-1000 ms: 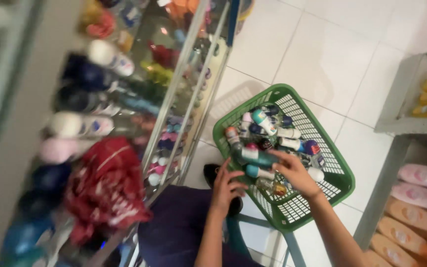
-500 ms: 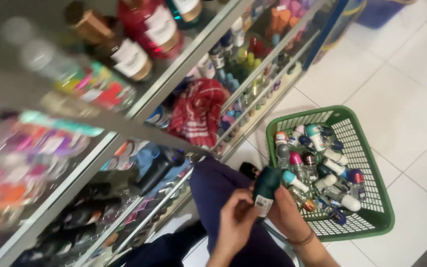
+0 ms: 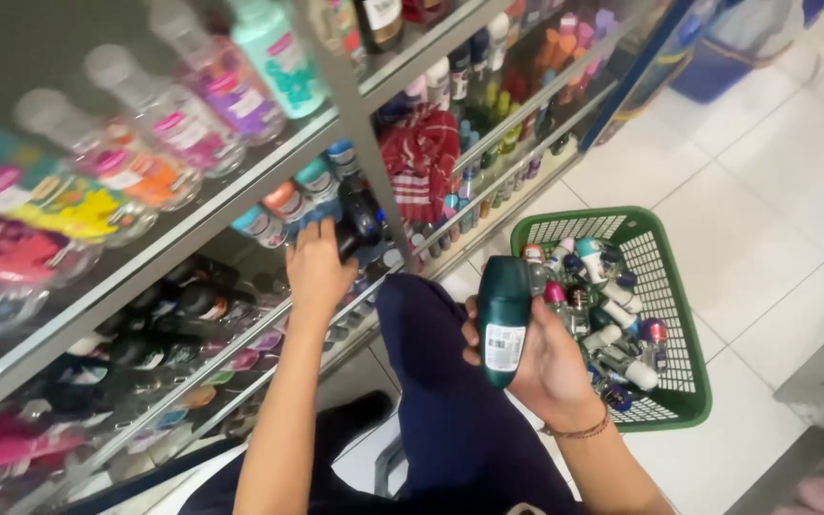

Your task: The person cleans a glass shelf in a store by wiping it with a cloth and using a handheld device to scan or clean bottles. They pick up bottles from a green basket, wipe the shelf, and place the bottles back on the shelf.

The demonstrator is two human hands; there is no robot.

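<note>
- A shop aisle with a pale tiled floor (image 3: 774, 181) is showing, and a tall rack of shelves (image 3: 240, 200) packed with small bottles is running along the left side.
- One green plastic basket (image 3: 665, 324) is sitting on the floor beside the person's knee (image 3: 422, 324); it is holding a heap of small roll-on bottles (image 3: 603, 305), too jumbled to count exactly, though more than ten are showing.
- The right hand (image 3: 550, 367) is holding one dark green roll-on bottle (image 3: 504, 319) upright, just left of the basket and above the knee; its fingers are clamping around the back of the bottle, with the thumb pressing on the side.
- The left hand (image 3: 317, 267) is reaching into the middle shelf, its fingers curling over one dark bottle (image 3: 360, 224) standing there; whether they are gripping it or only touching it cannot be told.
- Three bottles with coloured caps (image 3: 293, 200) are standing in a row just above that hand.
- One red patterned cloth (image 3: 422, 157) is hanging on the rack farther along.
- One thin bracelet (image 3: 579, 431) is circling the right wrist.
</note>
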